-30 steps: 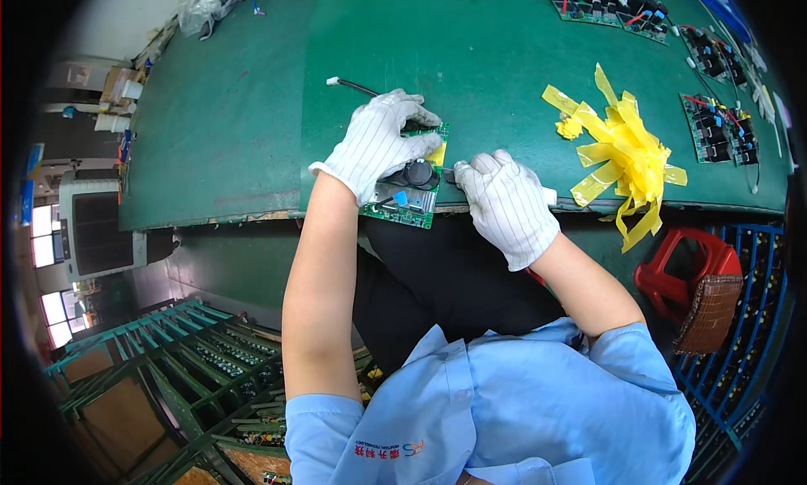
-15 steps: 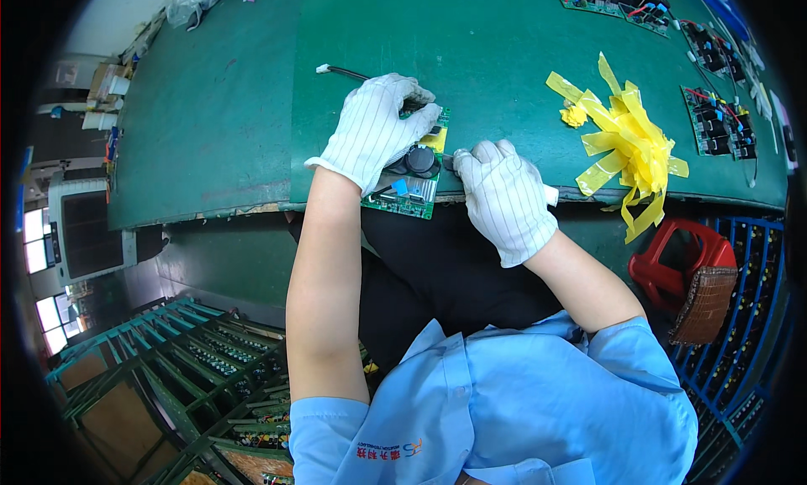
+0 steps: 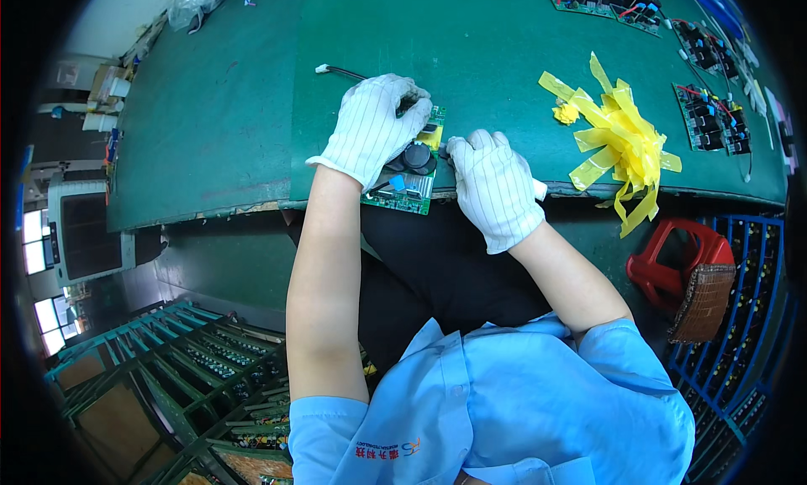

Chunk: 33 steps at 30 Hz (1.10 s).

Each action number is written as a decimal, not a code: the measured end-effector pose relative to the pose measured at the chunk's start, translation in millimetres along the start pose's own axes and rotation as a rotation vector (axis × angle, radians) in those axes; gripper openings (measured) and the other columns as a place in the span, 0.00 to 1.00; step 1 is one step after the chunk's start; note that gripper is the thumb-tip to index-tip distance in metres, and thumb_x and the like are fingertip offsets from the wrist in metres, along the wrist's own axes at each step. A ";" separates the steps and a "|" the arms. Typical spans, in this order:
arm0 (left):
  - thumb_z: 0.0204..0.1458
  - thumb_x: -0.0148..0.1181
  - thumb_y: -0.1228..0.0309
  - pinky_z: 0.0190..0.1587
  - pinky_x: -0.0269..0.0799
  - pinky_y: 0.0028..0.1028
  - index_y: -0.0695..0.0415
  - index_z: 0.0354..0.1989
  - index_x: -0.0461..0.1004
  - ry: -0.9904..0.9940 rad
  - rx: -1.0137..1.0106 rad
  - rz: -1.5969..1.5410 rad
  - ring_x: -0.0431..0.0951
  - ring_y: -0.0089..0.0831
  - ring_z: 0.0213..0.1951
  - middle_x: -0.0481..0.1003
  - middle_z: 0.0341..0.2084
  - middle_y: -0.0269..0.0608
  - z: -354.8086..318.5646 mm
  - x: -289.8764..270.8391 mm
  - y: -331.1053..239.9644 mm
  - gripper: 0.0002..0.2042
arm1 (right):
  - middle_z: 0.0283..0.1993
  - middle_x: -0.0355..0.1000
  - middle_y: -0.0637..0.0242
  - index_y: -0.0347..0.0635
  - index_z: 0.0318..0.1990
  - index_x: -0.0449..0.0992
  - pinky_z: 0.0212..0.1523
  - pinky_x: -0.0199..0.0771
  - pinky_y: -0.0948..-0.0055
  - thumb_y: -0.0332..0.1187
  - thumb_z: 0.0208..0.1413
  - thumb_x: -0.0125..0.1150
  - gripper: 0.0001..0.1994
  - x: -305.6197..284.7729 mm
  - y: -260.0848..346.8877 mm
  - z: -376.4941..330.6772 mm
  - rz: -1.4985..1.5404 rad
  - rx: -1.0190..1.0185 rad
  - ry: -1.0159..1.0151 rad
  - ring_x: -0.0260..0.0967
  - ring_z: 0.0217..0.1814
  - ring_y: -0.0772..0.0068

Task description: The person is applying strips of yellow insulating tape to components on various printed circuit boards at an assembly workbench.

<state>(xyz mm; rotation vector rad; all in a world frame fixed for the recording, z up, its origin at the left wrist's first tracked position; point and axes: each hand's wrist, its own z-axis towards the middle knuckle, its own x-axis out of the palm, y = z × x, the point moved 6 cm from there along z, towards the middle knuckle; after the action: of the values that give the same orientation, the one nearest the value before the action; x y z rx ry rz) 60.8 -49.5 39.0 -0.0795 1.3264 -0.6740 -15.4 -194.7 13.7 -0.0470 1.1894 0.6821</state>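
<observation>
A green circuit board lies at the table's front edge, overhanging it slightly. Black round capacitors, a blue part and a yellow block stand on it. My left hand, in a white striped glove, curls over the board's left side and grips it. A dark cable with a white plug runs out beyond that hand. My gloved right hand is closed round a slim tool whose white end sticks out by the wrist. Its dark tip is beside the capacitors; the tool's kind is hidden.
A heap of yellow tape strips lies right of my right hand. Other populated circuit boards sit along the table's far right. A red stool stands below the right edge, racks of boards at lower left.
My right hand has shifted slightly left and away from me, its tip still by the capacitors. My left hand stays over the board, which has moved or tilted a little.
</observation>
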 end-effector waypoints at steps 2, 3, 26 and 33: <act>0.50 0.59 0.62 0.46 0.72 0.39 0.58 0.32 0.80 -0.004 0.008 0.012 0.79 0.44 0.38 0.80 0.31 0.45 0.0 0.1 -0.5 0.12 | 0.36 0.65 0.63 0.43 0.46 0.72 0.30 0.73 0.64 0.26 0.45 0.56 0.17 -0.5 -3.2 3.1 0.010 -0.016 0.036 0.67 0.39 0.61; 0.50 0.59 0.63 0.46 0.72 0.39 0.58 0.32 0.80 -0.047 0.036 0.019 0.79 0.44 0.37 0.80 0.31 0.45 -0.5 -1.3 -0.9 0.11 | 0.36 0.65 0.62 0.42 0.49 0.71 0.30 0.73 0.64 0.26 0.45 0.55 0.19 -2.0 -2.5 5.8 0.008 -0.050 0.062 0.67 0.39 0.60; 0.52 0.55 0.71 0.58 0.62 0.44 0.53 0.32 0.79 -0.141 -0.014 0.173 0.78 0.40 0.40 0.80 0.31 0.38 -3.9 -10.7 -11.6 0.06 | 0.39 0.67 0.54 0.44 0.57 0.70 0.35 0.74 0.58 0.29 0.54 0.50 0.21 1.6 -5.4 18.2 0.124 -0.141 0.302 0.71 0.38 0.55; 0.52 0.54 0.72 0.57 0.63 0.45 0.52 0.41 0.77 -0.299 0.050 0.326 0.77 0.40 0.42 0.79 0.37 0.39 -8.8 -21.9 -23.3 0.10 | 0.39 0.67 0.53 0.43 0.54 0.71 0.36 0.74 0.57 0.28 0.55 0.49 0.18 -3.9 2.8 26.5 0.082 -0.096 0.309 0.71 0.39 0.53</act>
<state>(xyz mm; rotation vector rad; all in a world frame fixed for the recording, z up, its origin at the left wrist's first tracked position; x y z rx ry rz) 41.5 -54.8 65.4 0.0739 1.0039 -0.3990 4.5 -184.2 28.4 -0.1906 1.4598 0.8242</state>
